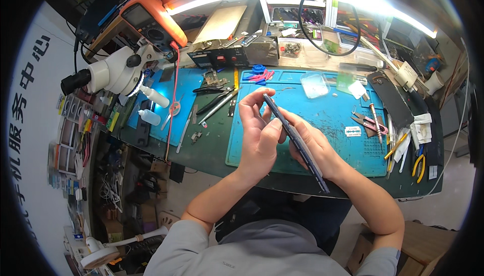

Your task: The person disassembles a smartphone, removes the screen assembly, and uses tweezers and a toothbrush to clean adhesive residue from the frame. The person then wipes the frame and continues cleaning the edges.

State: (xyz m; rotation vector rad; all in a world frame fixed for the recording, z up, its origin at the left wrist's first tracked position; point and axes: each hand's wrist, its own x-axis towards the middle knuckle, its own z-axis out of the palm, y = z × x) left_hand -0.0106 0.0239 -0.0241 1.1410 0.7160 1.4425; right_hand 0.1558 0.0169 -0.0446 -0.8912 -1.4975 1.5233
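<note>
A thin, dark phone (296, 141) is held up on its edge over the blue work mat (252, 150), slanting from upper left to lower right. Its narrow side faces up, so both broad faces are mostly hidden. My left hand (258, 137) is closed on its upper part, thumb against the left face and a fingertip at the top end. From the other side, my right hand (316, 145) grips it, fingers along the right face. Beyond the hands, a clear plastic box (315, 84) and pink and blue small pieces (259, 76) lie on the mat.
A microscope (108, 77) and an orange multimeter (154, 21) stand at the left, near two white bottles (149, 116). Black pliers (214, 89) lie left of the mat. Tweezers, a razor blade (353, 132) and yellow-handled pliers (418, 167) are at the right.
</note>
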